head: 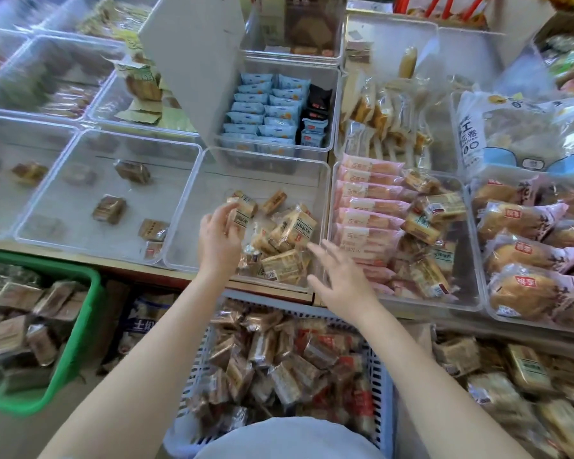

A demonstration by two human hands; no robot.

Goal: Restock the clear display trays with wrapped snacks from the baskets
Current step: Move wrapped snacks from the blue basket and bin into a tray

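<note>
Directly ahead, a clear plastic display tray (193, 207) on the wooden surface (80, 256), its near right corner heaped with tan wrapped snacks (285, 246) in clear film. Left hand (220, 240) over that heap, fingers curled round one small tan wrapped snack (242, 215), pinching it at the pile's left edge. Right hand (340, 276) just beside the tray's near right corner, fingers straight and spread apart, holding nothing; whether touching the tray wall, cannot tell.

Below the hands, a white-and-blue slatted plastic basket (381, 376) piled with brown and red wrapped snacks (279, 359). To the left, a green plastic basket (77, 326) with brown wrapped squares (24, 323) inside. Between the two baskets, a blue-and-white printed bag (143, 323), partly hidden.

Left of the middle tray, another clear tray (63, 180) with a few scattered brown packets (109, 209), well apart from each other. Right of it, a clear tray (471, 260) with a row of pink-wrapped long cakes (368, 207) and tan packets tumbled beside them. Farther right, a tray of pink-and-clear wrapped buns (524, 253). Behind the middle tray, a deeper clear bin (325, 104) with neat rows of pale blue packets (262, 114) and a few black ones (318, 97), a grey board (193, 61) leaning at its left side.
</note>
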